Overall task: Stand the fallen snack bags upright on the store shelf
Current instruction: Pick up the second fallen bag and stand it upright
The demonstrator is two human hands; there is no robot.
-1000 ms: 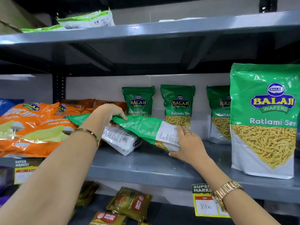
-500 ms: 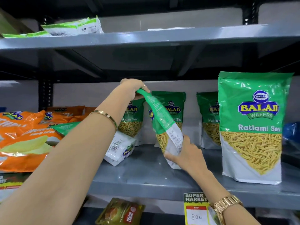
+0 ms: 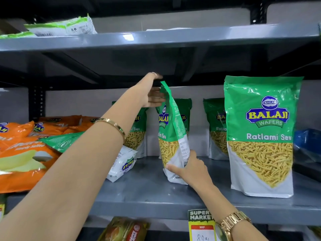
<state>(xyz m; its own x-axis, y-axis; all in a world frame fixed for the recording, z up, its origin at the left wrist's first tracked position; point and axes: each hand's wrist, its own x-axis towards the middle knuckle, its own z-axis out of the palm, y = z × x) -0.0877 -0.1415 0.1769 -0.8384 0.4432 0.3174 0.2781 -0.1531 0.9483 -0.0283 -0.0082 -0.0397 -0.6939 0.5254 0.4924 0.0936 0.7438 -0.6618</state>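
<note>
A green and white Ratlami Sev bag [image 3: 169,136] stands almost upright on the grey shelf [image 3: 147,193], turned edge-on to me. My right hand [image 3: 189,168] grips its white lower corner, thumb on the front. My left hand [image 3: 151,92] is at the bag's top edge with fingers spread, touching its upper left face. Another bag of the same kind [image 3: 121,164] lies fallen under my left forearm, its logo upside down. Upright bags stand at the back [image 3: 215,127] and one large bag at the front right [image 3: 260,136].
Orange snack bags [image 3: 26,153] lie piled at the left of the shelf. The upper shelf [image 3: 156,39] sits close above my left hand and carries flat bags [image 3: 66,28]. A blue bag [image 3: 307,141] is far right. A price tag [image 3: 201,226] hangs on the shelf front.
The bag went from lying tilted across the fallen one to nearly upright on the shelf. My left hand rose with its top and has spread its fingers; my right hand stayed on the bottom.
</note>
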